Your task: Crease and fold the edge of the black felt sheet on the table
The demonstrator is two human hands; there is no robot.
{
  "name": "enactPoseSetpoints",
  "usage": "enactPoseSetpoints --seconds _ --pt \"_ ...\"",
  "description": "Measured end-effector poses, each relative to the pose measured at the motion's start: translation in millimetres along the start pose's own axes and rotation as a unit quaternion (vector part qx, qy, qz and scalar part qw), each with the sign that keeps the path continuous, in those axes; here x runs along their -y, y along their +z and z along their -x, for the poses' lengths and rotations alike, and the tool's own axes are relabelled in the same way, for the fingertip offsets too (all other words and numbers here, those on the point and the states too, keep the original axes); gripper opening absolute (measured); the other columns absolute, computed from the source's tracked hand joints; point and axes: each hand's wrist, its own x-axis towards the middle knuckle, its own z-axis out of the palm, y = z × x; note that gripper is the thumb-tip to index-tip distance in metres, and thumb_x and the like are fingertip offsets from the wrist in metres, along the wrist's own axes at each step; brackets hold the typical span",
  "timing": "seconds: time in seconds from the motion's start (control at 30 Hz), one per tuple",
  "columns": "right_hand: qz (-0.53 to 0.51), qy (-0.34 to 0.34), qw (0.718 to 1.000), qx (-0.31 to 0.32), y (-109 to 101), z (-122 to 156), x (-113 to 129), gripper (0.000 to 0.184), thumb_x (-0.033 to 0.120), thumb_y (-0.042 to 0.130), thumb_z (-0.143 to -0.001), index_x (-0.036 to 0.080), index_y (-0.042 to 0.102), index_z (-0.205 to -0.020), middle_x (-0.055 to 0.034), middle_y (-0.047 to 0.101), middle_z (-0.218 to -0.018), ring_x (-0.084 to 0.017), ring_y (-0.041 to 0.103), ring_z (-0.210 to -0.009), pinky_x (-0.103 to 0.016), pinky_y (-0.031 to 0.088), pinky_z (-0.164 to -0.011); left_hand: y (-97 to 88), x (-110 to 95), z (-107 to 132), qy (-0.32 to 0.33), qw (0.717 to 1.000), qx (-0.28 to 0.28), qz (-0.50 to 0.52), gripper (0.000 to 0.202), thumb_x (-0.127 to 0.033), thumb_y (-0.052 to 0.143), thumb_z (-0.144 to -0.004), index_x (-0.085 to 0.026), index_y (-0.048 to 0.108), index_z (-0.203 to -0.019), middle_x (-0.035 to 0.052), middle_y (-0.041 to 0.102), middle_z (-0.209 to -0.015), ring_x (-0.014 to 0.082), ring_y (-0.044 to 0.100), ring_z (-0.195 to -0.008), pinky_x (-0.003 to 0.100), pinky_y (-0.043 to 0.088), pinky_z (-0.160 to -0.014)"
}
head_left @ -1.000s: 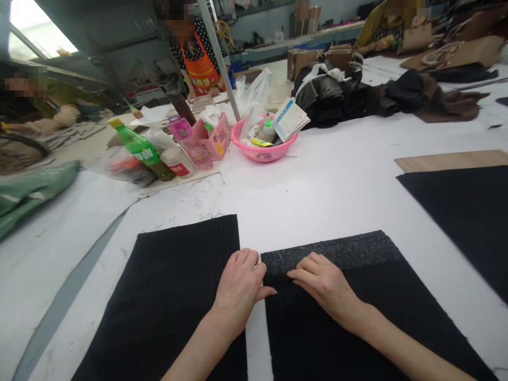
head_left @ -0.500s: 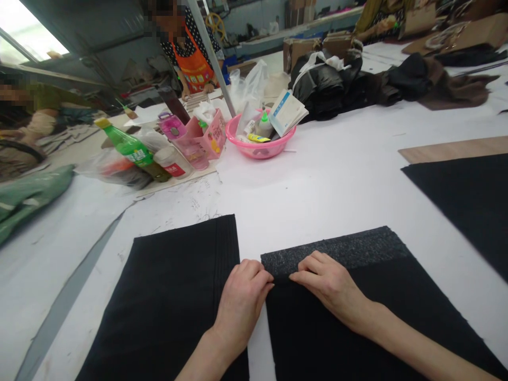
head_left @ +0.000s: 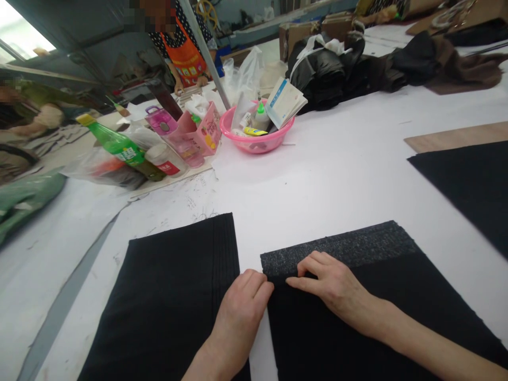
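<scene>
Two stacks of black fabric lie on the white table in front of me. The right stack (head_left: 357, 317) has its top piece folded back along the far edge, showing a grey speckled underside (head_left: 349, 246). My left hand (head_left: 242, 309) rests with fingers curled at the fold's left corner, pinching the fabric edge. My right hand (head_left: 329, 286) presses its fingers on the fold line just to the right, fingers close together. The left stack (head_left: 170, 301) lies flat and untouched beside my left forearm.
A pink basin (head_left: 257, 140) with bottles and a booklet stands at the back middle. A green bottle (head_left: 117, 148), a pink box (head_left: 196, 137) and plastic bags lie to the back left. Dark cloth heaps (head_left: 357, 69) lie at the back right, another black sheet (head_left: 472, 185) to the right. People work at the far tables.
My left hand's thumb has tucked in and the hand has closed on the fold's corner. The view has shifted slightly; both hands stay at the fold.
</scene>
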Motion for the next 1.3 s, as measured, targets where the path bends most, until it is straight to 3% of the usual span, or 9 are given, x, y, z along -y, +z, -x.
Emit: enactPoseSetpoints --seconds 0.33,0.77,1.1,1.3 --pt "-0.009 -0.002 1.0 0.001 2.9 0.3 -0.6 0.027 0.013 0.038 -0.104 0.023 0.061 -0.115 -0.0045 0.052 -0.095 -0.019 0.045 -0.083 -0.032 0.037 -0.071 -2.2 -2.3 -1.5 0.033 0.998 0.003 -0.053 0.02 0.002 0.047 -0.089 -0.011 0.058 -0.1 0.007 0.057 -0.089 0.0221 0.054 -0.082 0.04 0.057 -0.072" --pt "0.037 -0.018 0.999 0.007 3.6 0.7 -0.1 0.024 0.012 0.048 -0.1 0.022 0.062 -0.117 -0.0033 0.053 -0.092 -0.018 0.049 -0.082 -0.032 0.038 -0.071 -4.7 -6.8 -4.6 0.069 0.987 -0.029 -0.143 0.03 -0.001 0.033 -0.094 -0.01 0.061 -0.099 0.0078 0.062 -0.089 0.021 0.061 -0.085 0.037 0.061 -0.078" --pt "0.049 -0.019 0.998 0.017 4.9 0.8 -0.5 0.023 0.013 0.048 -0.101 0.022 0.061 -0.118 -0.0036 0.054 -0.093 -0.019 0.049 -0.083 -0.033 0.038 -0.072 -4.7 -7.5 -4.9 0.076 0.984 -0.024 -0.159 0.03 0.0 0.034 -0.093 -0.008 0.062 -0.101 0.0094 0.063 -0.092 0.0219 0.062 -0.087 0.038 0.061 -0.08" --pt "0.05 -0.02 0.998 0.023 6.5 0.9 -1.3 0.024 0.013 0.048 -0.101 0.022 0.059 -0.12 -0.0033 0.052 -0.093 -0.019 0.047 -0.083 -0.034 0.036 -0.07 -2.5 -4.0 -1.1 0.028 0.996 0.003 -0.087 0.024 0.0 0.041 -0.092 -0.01 0.06 -0.103 0.0089 0.06 -0.092 0.0213 0.058 -0.086 0.039 0.06 -0.078"
